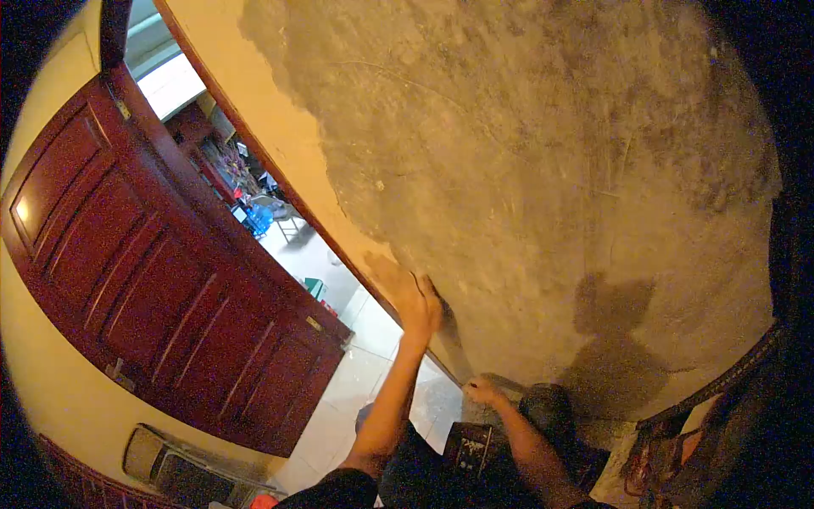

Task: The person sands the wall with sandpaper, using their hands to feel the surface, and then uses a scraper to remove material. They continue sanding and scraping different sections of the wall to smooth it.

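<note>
My left hand (413, 299) lies against the yellow-painted margin of the wall, near the brown edge trim (292, 197), with its fingers stretched out flat. Bare grey-brown plaster (526, 161) covers most of the wall, and its ragged border with the yellow paint runs just above this hand. Lower down, my right hand (483, 390) is closed close to the foot of the trim. Whatever its fingers pinch, if anything, is too small and dim to make out. A dark box-like thing (469, 447) sits below the right hand, by my legs.
An open dark red panelled door (195, 288) stands to the left. Through the doorway are white floor tiles (360, 339), a blue item (259, 219) and a green box (315, 288). A framed chair-like object (182, 471) is at lower left; dark cluttered items (670, 458) fill the lower right.
</note>
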### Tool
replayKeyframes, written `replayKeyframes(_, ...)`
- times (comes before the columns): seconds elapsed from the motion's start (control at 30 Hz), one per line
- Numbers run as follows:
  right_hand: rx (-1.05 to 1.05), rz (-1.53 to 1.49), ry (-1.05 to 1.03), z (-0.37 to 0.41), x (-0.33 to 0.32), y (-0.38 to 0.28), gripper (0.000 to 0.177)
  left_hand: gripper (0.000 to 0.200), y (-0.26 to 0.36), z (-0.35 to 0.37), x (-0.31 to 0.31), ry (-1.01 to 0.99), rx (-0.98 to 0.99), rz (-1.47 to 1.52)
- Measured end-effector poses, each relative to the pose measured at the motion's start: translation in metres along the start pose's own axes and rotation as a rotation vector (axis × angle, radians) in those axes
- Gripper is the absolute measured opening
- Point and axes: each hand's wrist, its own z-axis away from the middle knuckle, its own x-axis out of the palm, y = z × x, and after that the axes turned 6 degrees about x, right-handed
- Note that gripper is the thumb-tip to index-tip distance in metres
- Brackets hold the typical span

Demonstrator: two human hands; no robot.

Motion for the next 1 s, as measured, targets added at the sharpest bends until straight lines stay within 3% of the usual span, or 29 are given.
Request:
replayKeyframes(0.13,-0.111,0.116,0.079,-0.006,-0.001,0.013,0.032,0.077,0.012,-0.012,-0.007,-0.008,-0.005,0.094)
replayKeyframes(0.23,-0.216,0.153,0.174,-0.019,0.007,0.031,0.037,0.065,-0.024,-0.083,-0.021,-0.13,-0.101,0.069)
replayKeyframes(0.3,-0.111,0.118,0.109,-0.041,0.024,0.041,0.038,0.061,-0.017,-0.127,-0.032,-0.15,-0.191,0.142)
replayKeyframes(0.37,-0.003,0.089,0.038,-0.022,0.025,0.029,0.04,0.059,0.004,-0.126,-0.035,-0.094,-0.262,0.188)
replayKeyframes(0.43,-0.019,0.137,0.026,0.028,-0.012,-0.036,0.042,0.058,0.002,-0.11,-0.031,0.101,-0.083,0.187)
replayKeyframes(0.5,-0.064,0.142,0.061,0.026,-0.013,-0.032,0.043,0.061,-0.003,-0.066,-0.011,0.184,-0.032,0.055)
replayKeyframes(0.57,-0.11,0.148,0.096,0.02,-0.013,-0.023,0.043,0.066,-0.001,-0.018,-0.001,0.114,-0.014,0.092)
replayKeyframes(0.63,-0.128,0.433,0.076,0.002,-0.012,-0.002,0.045,0.067,-0.006,-0.002,-0.003,0.071,0.03,0.048)
replayKeyframes(0.67,-0.132,0.439,0.075,-0.006,-0.009,0.005,0.045,0.068,-0.008,0.0,-0.005,0.024,0.069,0.002)
replayKeyframes(0.77,-0.082,0.359,0.043,-0.028,0.009,0.035,0.048,0.067,-0.006,-0.049,-0.013,0.107,-0.02,0.057)
replayKeyframes(0.87,-0.037,0.284,0.02,-0.023,0.015,0.03,0.05,0.067,-0.022,-0.12,-0.029,0.116,0.052,-0.071)
replayKeyframes(1.0,-0.147,0.236,0.068,0.012,0.011,0.023,0.043,0.069,-0.015,-0.145,-0.041,0.144,0.059,0.107)
